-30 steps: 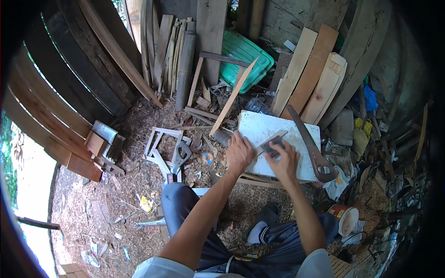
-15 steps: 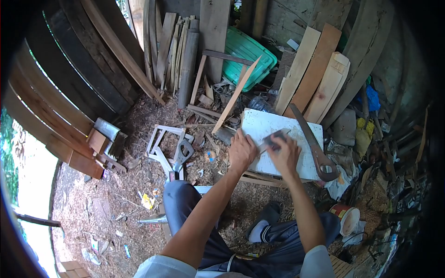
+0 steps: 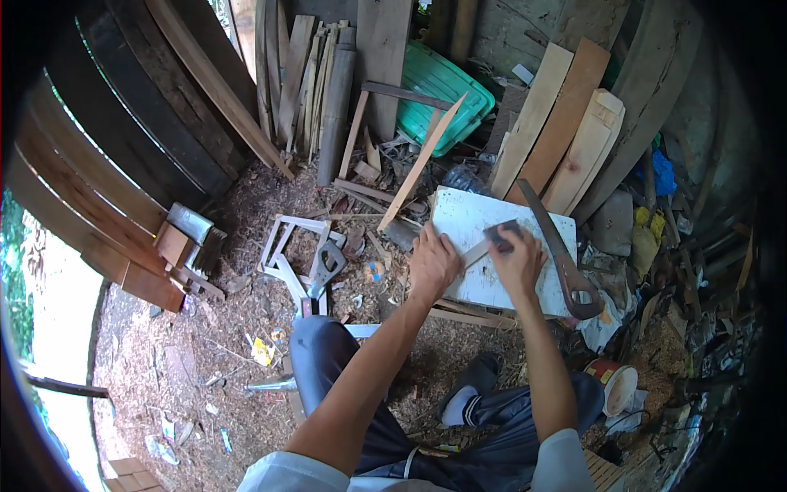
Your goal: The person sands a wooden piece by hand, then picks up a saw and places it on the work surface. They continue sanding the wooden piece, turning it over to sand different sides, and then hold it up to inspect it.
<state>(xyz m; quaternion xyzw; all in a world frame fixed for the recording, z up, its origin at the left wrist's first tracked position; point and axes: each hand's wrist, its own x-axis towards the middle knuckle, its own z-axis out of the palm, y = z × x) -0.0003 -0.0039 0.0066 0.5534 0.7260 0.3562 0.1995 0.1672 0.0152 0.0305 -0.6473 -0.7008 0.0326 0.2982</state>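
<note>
A narrow light wood strip (image 3: 475, 253) lies on a white board (image 3: 463, 211) in front of me. My left hand (image 3: 435, 261) grips the strip's left end at the board's left edge, fingers bent. In my right hand (image 3: 518, 262) is a dark, flat piece that looks like sandpaper (image 3: 503, 233), pinched against the strip's other end. Its underside is hidden. A handsaw (image 3: 558, 254) with a brown handle lies across the right side of the board, near my right hand.
On the ground to the left are a small wooden frame (image 3: 283, 258) and another handsaw (image 3: 326, 268). A larger wooden frame (image 3: 424, 162) and a green plastic crate lid (image 3: 447, 98) stand behind the board. Planks (image 3: 566, 115) lean at the back. A bucket (image 3: 619, 388) sits at right.
My right hand has shifted slightly right along the strip with the sandpaper, uncovering more of the wood between my hands. My left hand still holds the strip's left end.
</note>
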